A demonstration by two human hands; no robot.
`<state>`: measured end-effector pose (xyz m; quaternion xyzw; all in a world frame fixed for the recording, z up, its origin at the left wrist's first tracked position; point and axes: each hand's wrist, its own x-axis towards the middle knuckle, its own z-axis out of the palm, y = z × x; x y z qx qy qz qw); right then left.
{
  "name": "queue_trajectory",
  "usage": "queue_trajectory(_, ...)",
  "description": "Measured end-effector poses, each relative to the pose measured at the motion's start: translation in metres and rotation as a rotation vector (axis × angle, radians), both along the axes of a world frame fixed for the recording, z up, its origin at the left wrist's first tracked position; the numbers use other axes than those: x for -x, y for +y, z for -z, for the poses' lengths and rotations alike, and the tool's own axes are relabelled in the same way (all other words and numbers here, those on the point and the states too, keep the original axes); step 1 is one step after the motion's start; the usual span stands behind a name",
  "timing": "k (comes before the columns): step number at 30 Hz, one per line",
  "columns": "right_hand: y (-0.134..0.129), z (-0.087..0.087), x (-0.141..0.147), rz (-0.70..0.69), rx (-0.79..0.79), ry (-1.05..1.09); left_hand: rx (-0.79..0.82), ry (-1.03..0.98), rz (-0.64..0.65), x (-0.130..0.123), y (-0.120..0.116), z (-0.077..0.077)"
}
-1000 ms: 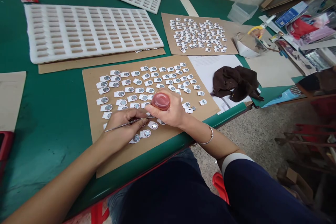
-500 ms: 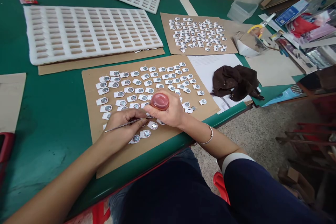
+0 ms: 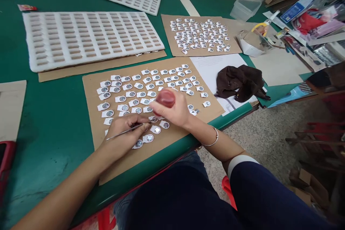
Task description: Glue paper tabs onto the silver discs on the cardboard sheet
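My left hand (image 3: pixel 125 132) is closed on slim metal tweezers (image 3: pixel 121 134), whose rear end lies across the hand. The tips reach a small white tag with a round metallic disc (image 3: pixel 153 119). Just above it, my right hand (image 3: pixel 176 109) wraps round a red bottle (image 3: pixel 165 98), held base up; its lower end is hidden behind the fingers. Under both hands lies a brown cardboard sheet (image 3: pixel 121 167), bearing several rows of similar white tags with discs. Some tags are hidden by my hands.
Behind are two white foam trays (image 3: pixel 93 14) with slots. A second cardboard sheet (image 3: pixel 167 30) holds more tags. Dark brown cloth (image 3: pixel 239 81) lies on paper at the right. Beyond it, yellow-handled scissors (image 3: pixel 260 27) stand in a container. A red-cased phone (image 3: pixel 8 158) is at left.
My right hand and the red bottle have shifted slightly upward off the tags, uncovering the disc near the tweezers. My left hand keeps nearly the same place. The whole view has moved a little.
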<state>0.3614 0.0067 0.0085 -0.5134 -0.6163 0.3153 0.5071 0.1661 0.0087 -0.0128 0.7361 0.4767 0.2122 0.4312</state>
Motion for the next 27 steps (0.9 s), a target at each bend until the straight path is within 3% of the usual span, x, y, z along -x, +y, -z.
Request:
queue_trajectory(3, 0.000, -0.021, -0.013, 0.075, 0.094, 0.207, -0.156, 0.013, 0.059, 0.001, -0.005, 0.004)
queue_trajectory(6, 0.004, -0.049, -0.023, 0.111, -0.012, 0.334, -0.355, -0.015, 0.112, 0.002, -0.008, 0.002)
queue_trajectory(8, 0.010, -0.066, -0.025, 0.131, -0.132, 0.398, -0.413, -0.006, 0.065, 0.003, -0.005, -0.006)
queue_trajectory(11, 0.026, -0.081, -0.025, 0.096, -0.197, 0.459, -0.391, 0.073, -0.118, 0.004, 0.008, -0.019)
queue_trajectory(14, 0.043, -0.079, -0.022, 0.013, -0.127, 0.527, -0.346, 0.136, -0.203, 0.003, 0.020, -0.024)
queue_trajectory(19, 0.053, -0.056, -0.013, -0.050, 0.113, 0.506, -0.480, 0.148, -0.058, 0.002, 0.020, -0.010)
queue_trajectory(27, 0.052, -0.039, -0.006, 0.008, 0.123, 0.460, -0.572, 0.143, 0.064, 0.006, 0.015, 0.005)
